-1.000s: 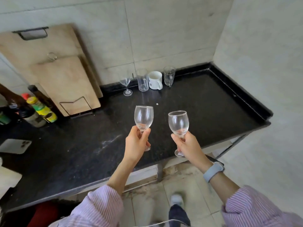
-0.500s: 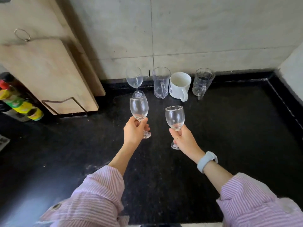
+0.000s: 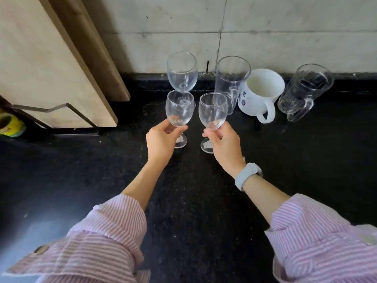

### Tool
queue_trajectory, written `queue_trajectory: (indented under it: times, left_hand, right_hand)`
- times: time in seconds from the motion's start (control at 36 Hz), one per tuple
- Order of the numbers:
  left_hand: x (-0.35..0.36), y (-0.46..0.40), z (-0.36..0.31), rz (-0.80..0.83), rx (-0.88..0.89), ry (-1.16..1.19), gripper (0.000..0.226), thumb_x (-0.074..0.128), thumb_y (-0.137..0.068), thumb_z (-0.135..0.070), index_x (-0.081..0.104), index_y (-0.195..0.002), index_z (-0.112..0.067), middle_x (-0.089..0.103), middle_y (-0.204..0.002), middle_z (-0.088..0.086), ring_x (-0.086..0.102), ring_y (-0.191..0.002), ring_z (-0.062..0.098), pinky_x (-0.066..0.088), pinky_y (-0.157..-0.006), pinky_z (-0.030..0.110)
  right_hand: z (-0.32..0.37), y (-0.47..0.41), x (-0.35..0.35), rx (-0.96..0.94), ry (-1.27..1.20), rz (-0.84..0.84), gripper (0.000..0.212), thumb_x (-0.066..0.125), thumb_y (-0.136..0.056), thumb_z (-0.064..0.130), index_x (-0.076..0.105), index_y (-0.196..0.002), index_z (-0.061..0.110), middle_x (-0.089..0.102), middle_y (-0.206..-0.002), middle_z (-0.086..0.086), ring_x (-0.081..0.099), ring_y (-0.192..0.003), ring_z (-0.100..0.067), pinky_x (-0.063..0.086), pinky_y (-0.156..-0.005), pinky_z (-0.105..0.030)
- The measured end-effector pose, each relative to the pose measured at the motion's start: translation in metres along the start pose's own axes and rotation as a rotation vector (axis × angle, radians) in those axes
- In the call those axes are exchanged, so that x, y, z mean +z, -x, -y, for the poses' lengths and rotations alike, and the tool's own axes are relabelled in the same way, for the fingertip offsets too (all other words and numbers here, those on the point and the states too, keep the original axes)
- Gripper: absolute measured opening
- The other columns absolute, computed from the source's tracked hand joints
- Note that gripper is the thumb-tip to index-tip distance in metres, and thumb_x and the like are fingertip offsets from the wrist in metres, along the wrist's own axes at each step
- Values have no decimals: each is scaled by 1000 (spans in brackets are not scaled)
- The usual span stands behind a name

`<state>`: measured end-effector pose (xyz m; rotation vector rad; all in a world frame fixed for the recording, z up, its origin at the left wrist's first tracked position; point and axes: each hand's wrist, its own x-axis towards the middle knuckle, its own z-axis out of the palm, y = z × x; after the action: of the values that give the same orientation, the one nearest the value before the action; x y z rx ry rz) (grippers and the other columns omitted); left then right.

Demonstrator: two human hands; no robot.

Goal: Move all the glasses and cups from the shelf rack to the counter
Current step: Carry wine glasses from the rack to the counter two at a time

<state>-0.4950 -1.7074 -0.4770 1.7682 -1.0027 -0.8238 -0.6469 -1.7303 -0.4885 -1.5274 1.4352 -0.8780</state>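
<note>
My left hand (image 3: 160,142) grips the stem of a small clear wine glass (image 3: 179,108), held upright just above the black counter (image 3: 193,201). My right hand (image 3: 223,147) holds a second small wine glass (image 3: 213,111) the same way, right beside the first. Behind them, along the back wall, stand a taller wine glass (image 3: 182,71), a tall clear glass mug (image 3: 232,78), a white mug (image 3: 262,91) with blue print, and a clear handled glass mug (image 3: 305,90). The shelf rack is out of view.
Two wooden cutting boards (image 3: 40,64) lean against the wall at the left in a metal stand (image 3: 61,108). A yellow-and-green bottle (image 3: 11,125) lies at the far left edge. The tiled wall (image 3: 285,27) closes off the back.
Both hands have carried their wine glasses forward and down across the counter, close to the row of glasses at the back wall. The view has moved in nearer.
</note>
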Motion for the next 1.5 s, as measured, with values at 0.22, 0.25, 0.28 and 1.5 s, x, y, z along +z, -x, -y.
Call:
queue_trajectory:
  times: [0.22,0.25,0.28,1.5]
  left_hand:
    - [-3,-16,14,-11,16,48,25,76,-73,-20,65,-70,-43,67,-62,-23,63,-67,-7,45,-65,4]
    - [-3,-18,14,-5,16,58,25,76,-73,-19,66,-72,-43,66,-62,-26,64,-68,-8,45,-66,4]
    - [-3,-19,15,3,16,64,26,76,-73,-19,65,-74,-43,66,-62,-27,64,-70,-9,45,-67,3]
    - [-61,94,59,130,-7,-950,54,38,-96,-35,22,-145,-18,13,-157,6,3,-145,24,5,-115,54]
  right_hand:
    - [-5,-15,13,11,5,-54,23,60,-86,22,57,-104,7,64,-87,4,64,-84,-17,54,-81,-37]
    - [-4,-16,14,16,0,-57,23,61,-86,21,57,-104,7,63,-86,4,63,-83,-17,54,-81,-41]
    - [-4,-17,15,23,-9,-66,23,61,-86,20,57,-104,6,63,-85,5,63,-82,-17,54,-82,-43]
    - [-2,74,23,-302,897,490,48,31,-95,33,32,-140,18,29,-153,-6,12,-145,-24,10,-116,-52]
